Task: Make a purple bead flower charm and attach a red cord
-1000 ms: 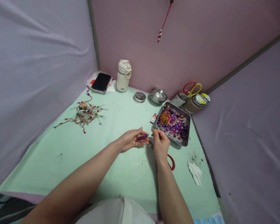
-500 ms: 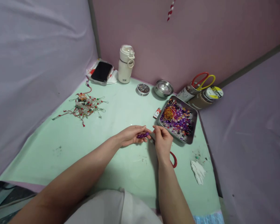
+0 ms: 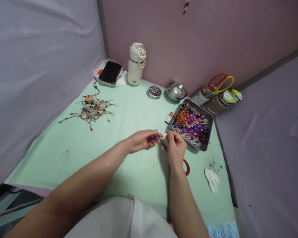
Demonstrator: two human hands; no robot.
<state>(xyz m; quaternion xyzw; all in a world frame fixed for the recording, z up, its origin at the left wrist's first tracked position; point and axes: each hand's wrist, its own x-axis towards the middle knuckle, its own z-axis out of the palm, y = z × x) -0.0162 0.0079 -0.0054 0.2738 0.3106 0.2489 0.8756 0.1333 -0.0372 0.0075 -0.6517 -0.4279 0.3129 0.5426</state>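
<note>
Several purple beads point(image 3: 153, 138) lie in a row in my left hand point(image 3: 142, 139), whose fingers curl around them. Close by on the right, my right hand point(image 3: 175, 143) is pinched, thumb against forefinger; whatever is in the pinch is too fine to make out. Beneath my right hand lies a pair of scissors point(image 3: 187, 167) with a red handle, its blades partly showing between the hands. Just beyond my right hand stands a metal tray point(image 3: 208, 132) of mixed purple, clear, orange and black beads, with a tangle of orange cord point(image 3: 182, 118) on top.
A small red-and-white packet point(image 3: 169, 117) lies beside the tray. Behind are a steel bowl point(image 3: 176, 92), a round tin point(image 3: 154, 92), a white bottle point(image 3: 136, 64) and a phone point(image 3: 110, 72). Beaded strings point(image 3: 93, 109) lie left; crumpled tissue point(image 3: 212, 180), right. Two jars point(image 3: 220, 102) stand back right.
The whole view has shifted slightly. The purple beads sit a little deeper in my left hand, and my right hand remains pinched beside it.
</note>
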